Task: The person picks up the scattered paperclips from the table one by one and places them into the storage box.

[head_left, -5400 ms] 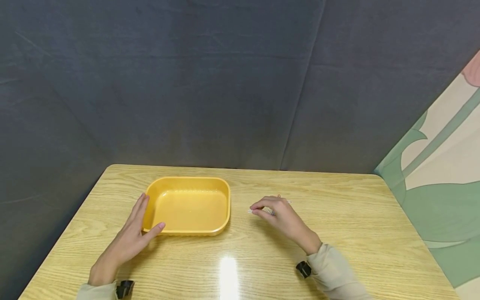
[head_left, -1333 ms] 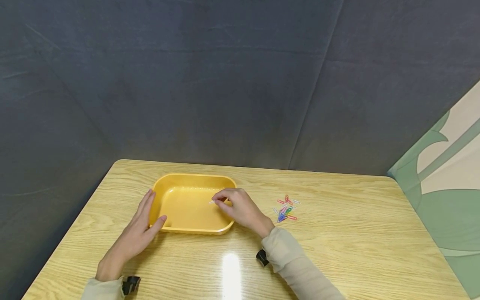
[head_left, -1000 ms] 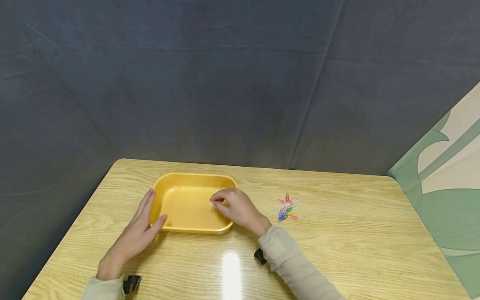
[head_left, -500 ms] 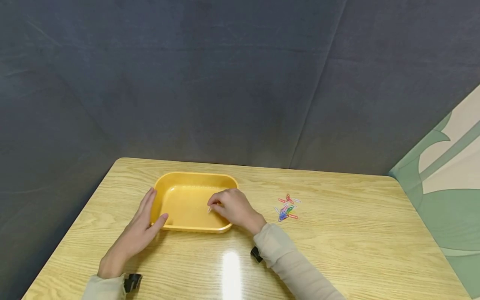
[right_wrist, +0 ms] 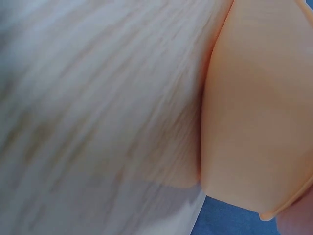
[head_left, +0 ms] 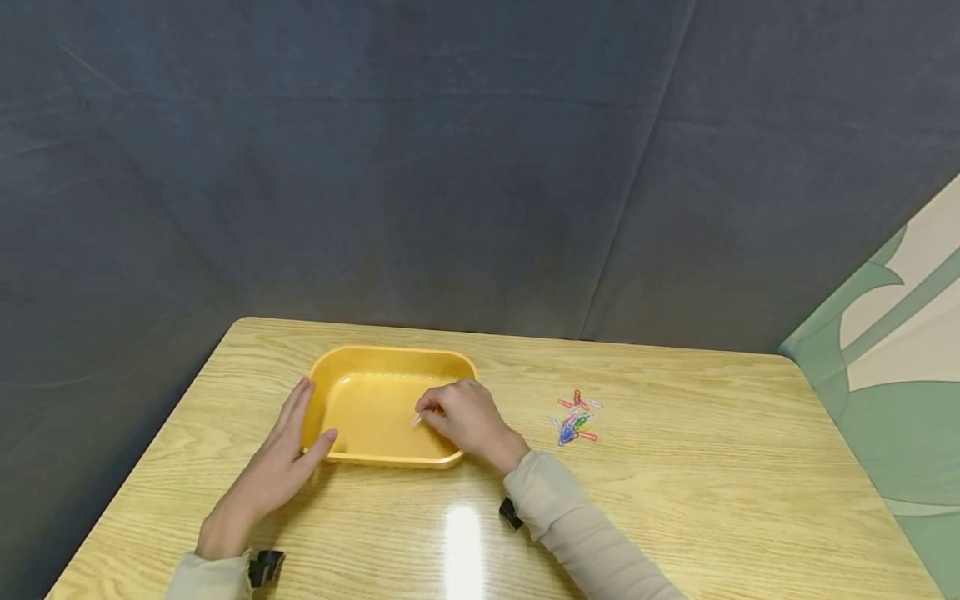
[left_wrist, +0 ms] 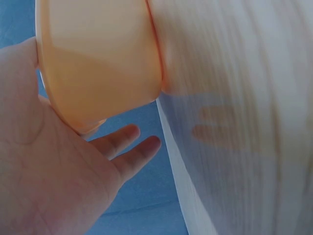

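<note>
Right hand: over the right half of the yellow tray (head_left: 367, 421), the right hand (head_left: 461, 414) pinches a slim white piece (head_left: 417, 420) between thumb and fingers.
Pinched piece: above the tray floor, probably a paper clip; it is too small to be sure, and the right wrist view shows mostly the tray's outer wall. Something so thin could slip from the fingertips if the pinch loosens or rolls.
Right wrist: it crosses the tray's near right corner; dipping too low, the hand or the cuff of the sleeve (head_left: 551, 492) might bump that rim and shove the tray.
Left hand: at the tray's left side, the left hand (head_left: 279, 467) lies with fingers extended and thumb spread along the near edge, touching rather than gripping. That light contact may not stop the tray sliding on the smooth table (head_left: 712, 500).
Clip pile: to the right of the tray and apart from it, the pile of coloured paper clips (head_left: 576, 421) lies on the table. Overlapping clips could hook together, so lifting one might drag others.
Loose red clip: on the pile's far side from the tray, the red clip (head_left: 588, 436) could be scattered by a careless sweep.
</note>
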`<state>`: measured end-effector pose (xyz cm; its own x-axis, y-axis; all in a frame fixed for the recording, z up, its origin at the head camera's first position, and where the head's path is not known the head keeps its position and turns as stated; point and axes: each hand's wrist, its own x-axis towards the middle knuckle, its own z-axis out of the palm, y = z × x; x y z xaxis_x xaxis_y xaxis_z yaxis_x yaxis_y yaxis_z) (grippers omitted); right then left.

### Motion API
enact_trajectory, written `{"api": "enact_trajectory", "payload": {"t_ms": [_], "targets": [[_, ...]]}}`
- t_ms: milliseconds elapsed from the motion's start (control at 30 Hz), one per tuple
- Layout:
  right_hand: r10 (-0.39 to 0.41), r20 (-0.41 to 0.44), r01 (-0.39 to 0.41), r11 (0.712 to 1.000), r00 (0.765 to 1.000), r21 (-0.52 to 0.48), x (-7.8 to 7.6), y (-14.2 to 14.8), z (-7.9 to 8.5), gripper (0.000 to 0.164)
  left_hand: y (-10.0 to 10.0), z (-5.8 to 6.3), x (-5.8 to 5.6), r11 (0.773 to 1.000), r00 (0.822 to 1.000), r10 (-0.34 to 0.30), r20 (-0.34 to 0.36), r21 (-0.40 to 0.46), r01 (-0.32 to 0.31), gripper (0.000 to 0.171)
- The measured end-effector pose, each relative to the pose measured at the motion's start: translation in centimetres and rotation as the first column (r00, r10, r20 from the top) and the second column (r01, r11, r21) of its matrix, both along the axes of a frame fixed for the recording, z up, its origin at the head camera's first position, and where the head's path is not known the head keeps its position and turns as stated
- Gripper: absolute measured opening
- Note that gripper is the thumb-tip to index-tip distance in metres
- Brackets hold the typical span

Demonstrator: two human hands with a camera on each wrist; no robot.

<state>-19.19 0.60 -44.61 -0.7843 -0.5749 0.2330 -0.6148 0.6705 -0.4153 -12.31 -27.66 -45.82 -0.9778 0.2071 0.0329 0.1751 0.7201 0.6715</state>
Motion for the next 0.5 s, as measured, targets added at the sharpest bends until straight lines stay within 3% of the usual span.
{"api": "enact_trajectory", "payload": {"t_ms": [300,500], "targets": [[-0.031,-0.005,0.031,0.997,1.0,0.066,0.1,-0.41,0.07,0.01,-0.11,-0.15,0.0,1.0,1.0,0.011,-0.004,-0.011,-0.011,0.082],[0.017,0.017,-0.017,1.0,1.0,-0.013,-0.26,-0.1,-0.03,0.014,-0.11,-0.13,-0.07,1.0,1.0,0.015,-0.009,-0.013,-0.015,0.082]]}}
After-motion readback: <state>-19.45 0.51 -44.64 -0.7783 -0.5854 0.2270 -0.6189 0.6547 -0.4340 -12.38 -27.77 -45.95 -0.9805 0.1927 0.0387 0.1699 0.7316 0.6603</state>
